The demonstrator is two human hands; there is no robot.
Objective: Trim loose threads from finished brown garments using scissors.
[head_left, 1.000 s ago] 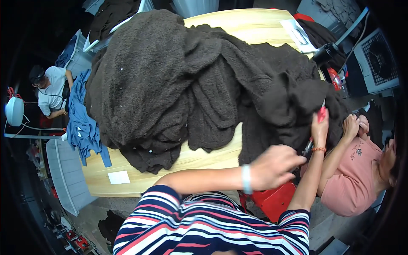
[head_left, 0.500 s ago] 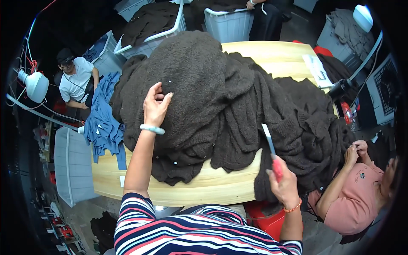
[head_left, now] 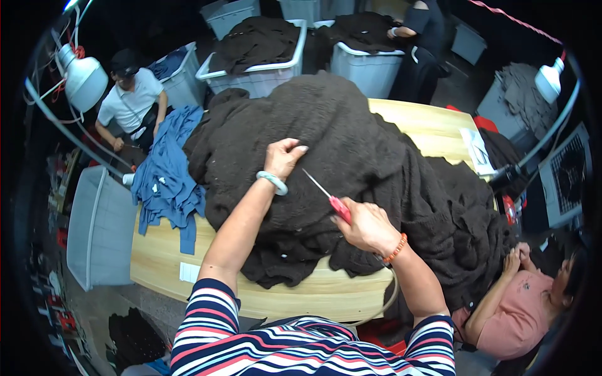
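A big heap of dark brown knit garments covers the table in front of me. My left hand, with a pale bracelet at the wrist, is over the heap's middle. Its fingers are curled, thumb and forefinger close together; whatever may be between them is too small to make out. My right hand is closed around the handle of a red-handled knife. The slim metal blade points up and left over the knit, its tip a short way from my left hand. An orange bead bracelet circles my right wrist.
Blue garments hang over the table's left edge, near a grey bin. Full bins stand beyond. A lamp hangs left. A person in white sits far left; another in pink is close at right.
My right hand has swung up and left with the knife, toward my left hand. The left hand's fingers have drawn closer together. The whole view has shifted.
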